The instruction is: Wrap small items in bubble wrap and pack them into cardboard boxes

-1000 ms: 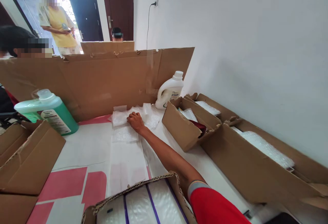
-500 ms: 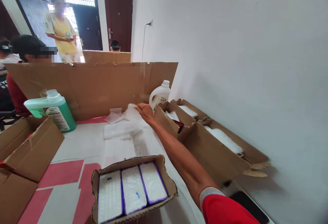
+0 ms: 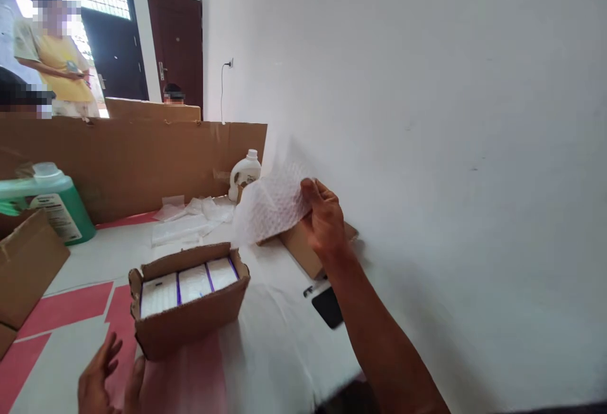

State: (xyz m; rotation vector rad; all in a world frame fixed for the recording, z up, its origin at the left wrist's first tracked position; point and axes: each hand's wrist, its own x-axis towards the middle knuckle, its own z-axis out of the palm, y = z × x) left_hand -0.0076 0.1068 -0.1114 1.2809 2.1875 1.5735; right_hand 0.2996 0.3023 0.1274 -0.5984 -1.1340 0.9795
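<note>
My right hand pinches a sheet of bubble wrap and holds it up above the table's right side. The sheet hangs to the left of my fingers and covers part of the boxes behind it. At the lower left, my left hand is empty, thumb and fingers apart, close to the near left corner of a cardboard box. Inside that box stand three white packs with purple edges, side by side. More clear wrap pieces lie on the table beyond the box.
A green liquid jug and another cardboard box stand at the left. Against the cardboard partition is a white jug. A dark phone lies at the right by a brown box. A person in yellow stands beyond.
My right hand has lifted the bubble wrap off the table and brought it nearer and to the right. My left hand has come into view. The camera has turned right.
</note>
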